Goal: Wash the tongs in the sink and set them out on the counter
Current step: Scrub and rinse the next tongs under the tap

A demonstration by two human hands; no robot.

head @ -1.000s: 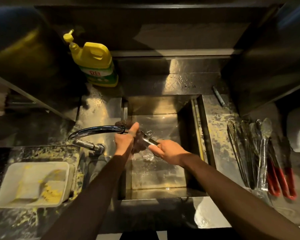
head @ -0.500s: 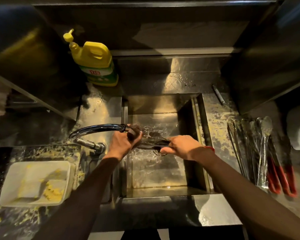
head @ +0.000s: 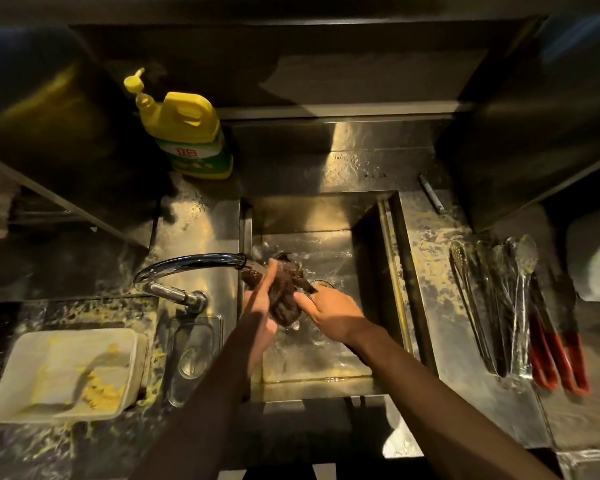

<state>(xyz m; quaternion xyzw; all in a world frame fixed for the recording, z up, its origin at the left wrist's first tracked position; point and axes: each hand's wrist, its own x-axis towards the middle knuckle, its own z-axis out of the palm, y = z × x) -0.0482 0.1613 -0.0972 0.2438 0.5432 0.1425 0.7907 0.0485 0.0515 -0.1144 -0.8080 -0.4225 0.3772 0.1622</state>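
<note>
In the middle of the frame, over the sink (head: 368, 244), the left hand (head: 260, 308) is curling its fingers round a dark scrubber (head: 284, 296) wrapped about the tongs (head: 307, 287), just under the faucet (head: 187, 263) spout. The right hand (head: 333, 313) is clenching its fingers on the tongs' near end. At the right of the frame, other tongs (head: 520, 306) are lying side by side on the tabletop (head: 433, 265).

dim, warm yellow light falls from above, brightest on the steel sink (head: 388, 237) walls and wet counter (head: 430, 258), where glare breaks up in patches. the upper corners sink into near black. wide-angle bending curves the edges, and the red-handled tongs (head: 561, 355) at right smear slightly.
</note>
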